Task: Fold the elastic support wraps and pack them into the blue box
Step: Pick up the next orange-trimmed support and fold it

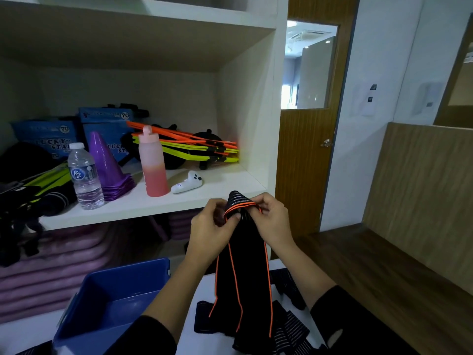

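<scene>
The blue box [122,272] stood open by your left forearm, its blue inner floor showing. You held a black wrap [243,278] with orange edging in front of the shelf [143,203]. Your left hand [212,226] and right hand [273,221] pinched its grey-striped top end, fingers curled on it, the rest hanging down to more wraps [289,329] on the white table

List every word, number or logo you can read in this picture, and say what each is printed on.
"K2": label of the water bottle.
"70": round badges on the blue packages.
"LUCKY STA", cut off: same packages.
Too blurred: mark on the white controller, wall notices.
</scene>
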Motion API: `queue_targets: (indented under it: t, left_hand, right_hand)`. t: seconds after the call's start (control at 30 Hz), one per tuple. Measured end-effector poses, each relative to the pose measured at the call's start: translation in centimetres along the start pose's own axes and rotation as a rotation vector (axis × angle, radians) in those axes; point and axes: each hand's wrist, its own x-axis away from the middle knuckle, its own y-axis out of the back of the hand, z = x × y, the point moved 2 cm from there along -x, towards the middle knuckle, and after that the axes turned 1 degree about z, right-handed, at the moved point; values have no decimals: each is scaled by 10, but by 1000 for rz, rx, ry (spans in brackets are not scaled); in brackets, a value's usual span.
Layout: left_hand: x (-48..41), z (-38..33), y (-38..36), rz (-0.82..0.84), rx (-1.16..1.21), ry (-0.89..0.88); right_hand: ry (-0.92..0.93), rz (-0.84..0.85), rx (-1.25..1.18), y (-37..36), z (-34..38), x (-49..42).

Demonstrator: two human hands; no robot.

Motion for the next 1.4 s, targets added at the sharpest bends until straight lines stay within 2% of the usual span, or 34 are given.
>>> queue_targets:
  t: [0.1,0.27,0.37,0.5,0.6,0.7,0.83,0.93,1.17,1.27,1.4]
  left_hand:
    - [11,11,-6,72,43,13]
    - [19,7,-21,147,149,34]
    - [18,5,-23,124,212,48]
    - [17,7,-14,33,221,53]
    - [15,9,-4,-44,220,78]
    - [16,14,5,-54,215,91]
    - [28,27,14,91,228,128]
    - [41,35,21,171,240,135]
    - [75,54,47,202,193,148]
    - [97,65,61,270,153,173]
    - [121,72,86,345,147,187]
  right_hand:
    - [-13,-31,-22,-5,-3,-2]
    - [-66,10,-81,-16,-1,-2]
    - [-135,59,-132,-18,0,-3]
    - [-222,214,-220,-16,-2,2]
    - [-211,311,-244,-17,-3,15]
    - [-169,241,-260,-21,-5,23]
    - [-193,177,-248,-32,-2,30]
    - [-190,185,-219,-41,2,42]
    - [-203,245,-98,-48,7,101]
    - [-250,202,-42,-51,5,132]
    - [-356,165,-83,-60,9,168]
